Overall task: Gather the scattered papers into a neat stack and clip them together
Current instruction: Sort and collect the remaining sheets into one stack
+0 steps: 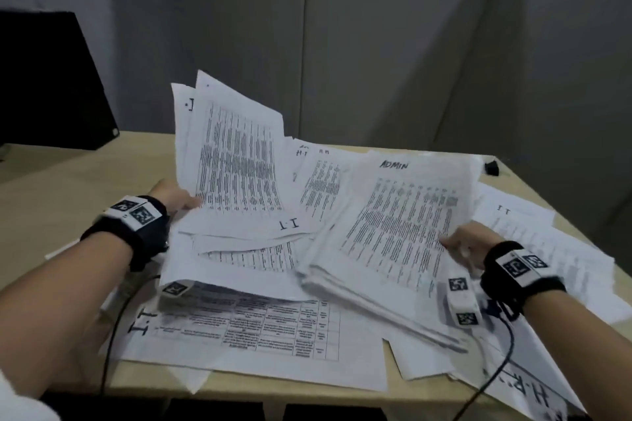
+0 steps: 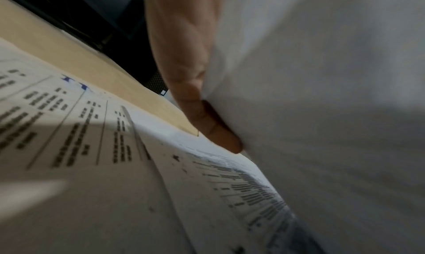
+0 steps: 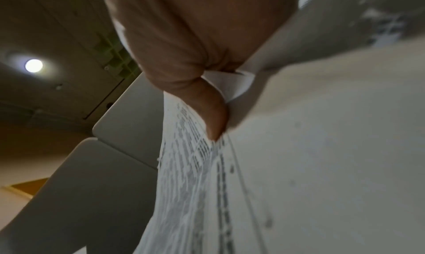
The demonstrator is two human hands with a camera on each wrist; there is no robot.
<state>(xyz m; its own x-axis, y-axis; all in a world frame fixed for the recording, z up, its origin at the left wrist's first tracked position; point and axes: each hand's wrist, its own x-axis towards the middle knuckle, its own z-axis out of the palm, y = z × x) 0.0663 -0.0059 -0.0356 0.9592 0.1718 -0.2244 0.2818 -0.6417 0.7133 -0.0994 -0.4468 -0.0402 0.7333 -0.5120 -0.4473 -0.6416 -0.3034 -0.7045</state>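
Two hands are gathering; left hand is pinching a raised sheaf at far left; right hand is clamping fingers on the ADMIN bundle; loose papers are littering the bench; best to merge both bundles, then square edges; clip is waiting far right.

Papers: thin matt white sheets, black print, some creased. Table: light wood-look top, smooth, matt. Wrist bands: black cloth.
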